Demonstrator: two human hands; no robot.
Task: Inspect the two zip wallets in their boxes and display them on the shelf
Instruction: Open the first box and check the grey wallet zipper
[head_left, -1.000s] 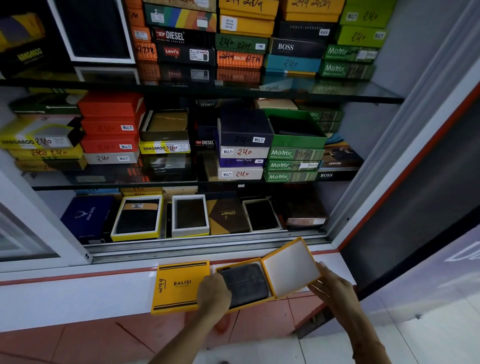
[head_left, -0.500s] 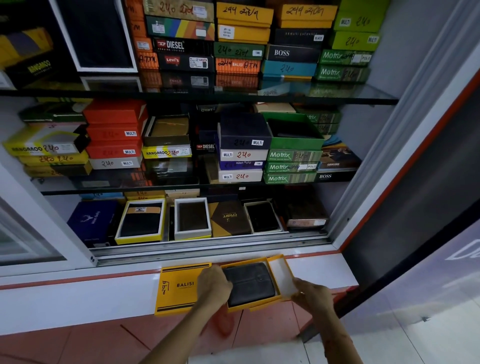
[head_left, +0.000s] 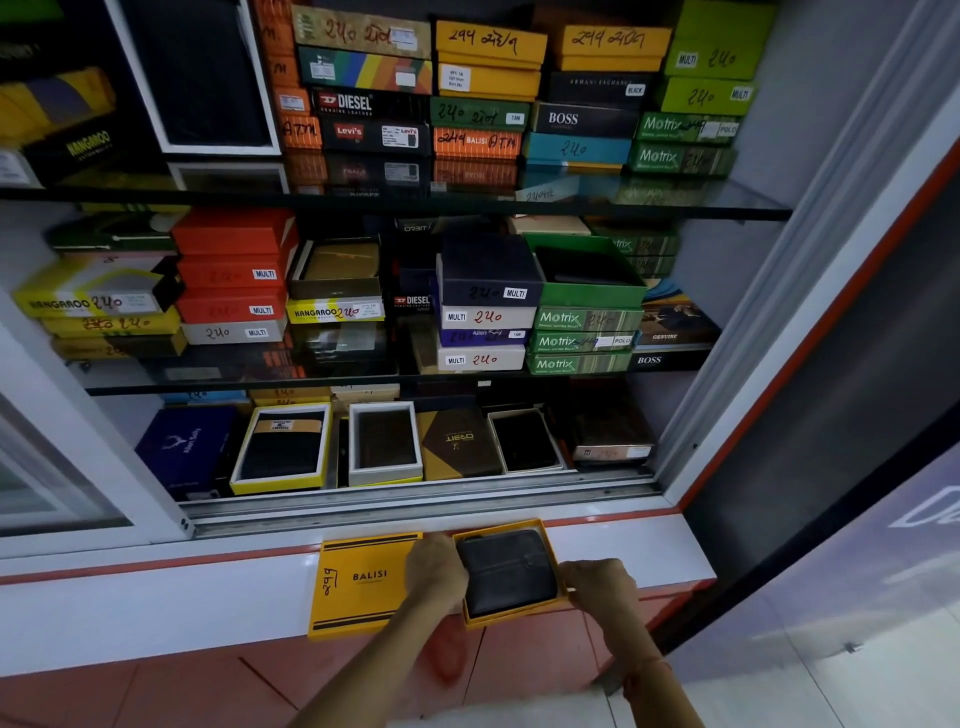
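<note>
Stock item: dark zip wallet (head_left: 508, 570), lying flat in an open yellow box tray (head_left: 519, 618) on the white counter (head_left: 156, 608) ledge, at 6 o'clock of the view, just in front of the cabinet's sliding track. Tray sits skewed, its near edge overhanging the ledge.

Companion item: closed yellow BALISI box (head_left: 363, 582), at 9 o'clock of the tray and touching or nearly touching it; a second wallet presumably inside, not visible.

Left hand (head_left: 435, 571): grip curled on the tray's left wall, between the two boxes. Right hand (head_left: 597, 584): fingers closed on the tray's right wall. Both grips grasp the tray; neither touches the wallet's face.

Destination: bottom shelf (head_left: 597, 467) at 12 o'clock, already carrying open display boxes in a row, with a white-rimmed box (head_left: 384, 441) mid-row. No free slot is plain from here.

Handling note, as judgement: step in hand appears to be squaring and lifting the tray for display. Keep it level with even pressure on both walls so the wallet does not slide, clear the raised track, and set it face-up among the row.
</note>
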